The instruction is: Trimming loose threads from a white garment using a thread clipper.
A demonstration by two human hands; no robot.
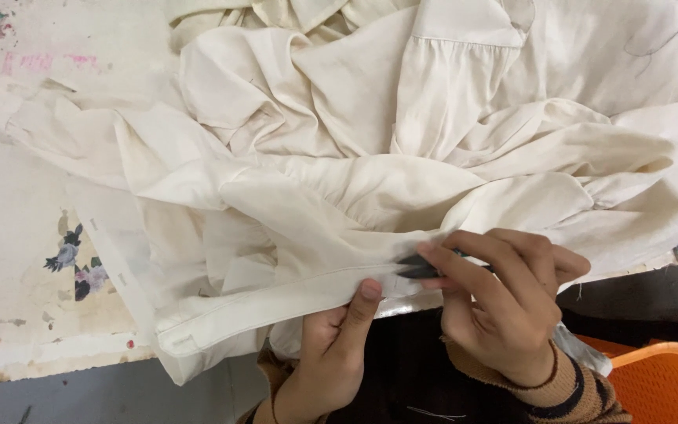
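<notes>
We see the crumpled cream cotton garment [370, 149] heaped across the worn pale surface [9, 259], its stitched band running along the near edge. Our left hand [331, 345] pinches that band from below, thumb pressed on top. Just beside it, our right hand [504, 298] is closed around a small dark thread snipper [416, 267], tips touching the band.

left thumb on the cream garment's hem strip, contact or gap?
Touching. The head view shows the left hand with its thumb pressed flat on the stitched hem strip of the cream garment, no gap visible, beside the right hand holding a small dark tool.
</notes>
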